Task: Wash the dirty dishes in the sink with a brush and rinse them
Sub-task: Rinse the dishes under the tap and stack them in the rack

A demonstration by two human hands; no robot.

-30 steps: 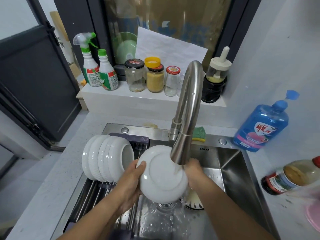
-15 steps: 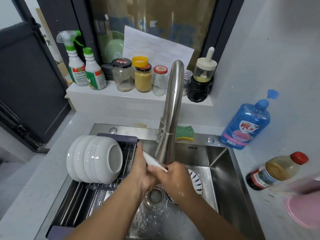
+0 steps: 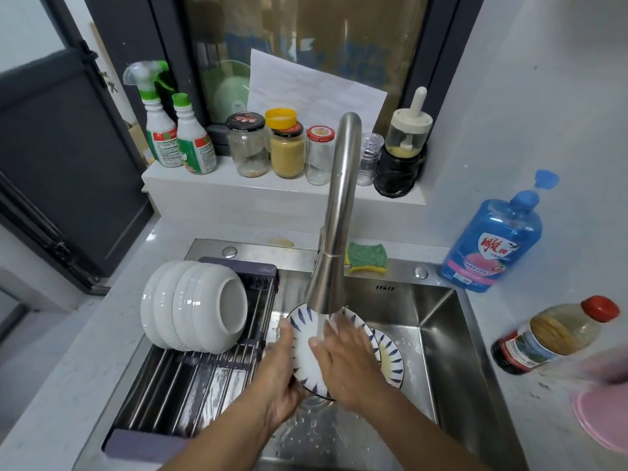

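Pale stone counter (image 3: 78, 351) runs around a steel sink (image 3: 438, 334), below a dark-framed window (image 3: 306, 45) and a white sill (image 3: 238, 188). A grey rack (image 3: 190, 396) spans the sink's left part, and four white bowls (image 3: 193, 307) lie nested on their sides at its far end. The steel tap (image 3: 339, 205) arches forward from the sink's back edge, and water falls from its head.

On the counter at right stand a blue soap bottle (image 3: 492, 239) and, nearer, a red-capped bottle (image 3: 554, 334), blurred. Two spray bottles (image 3: 159, 130) and a row of jars (image 3: 287, 147) line the sill.

A blue-striped plate (image 3: 304, 355) is held tilted under the stream, over the drain. The left hand (image 3: 282, 379) grips its left rim, thumb on the face and fingers behind. The right hand (image 3: 346, 362) lies flat on the plate's face with fingers straight, holding nothing, and water strikes by its fingertips. A second plate (image 3: 390, 362) of the same pattern lies in the sink just behind it. A green and yellow sponge (image 3: 367, 258) sits on the back edge beside the tap.
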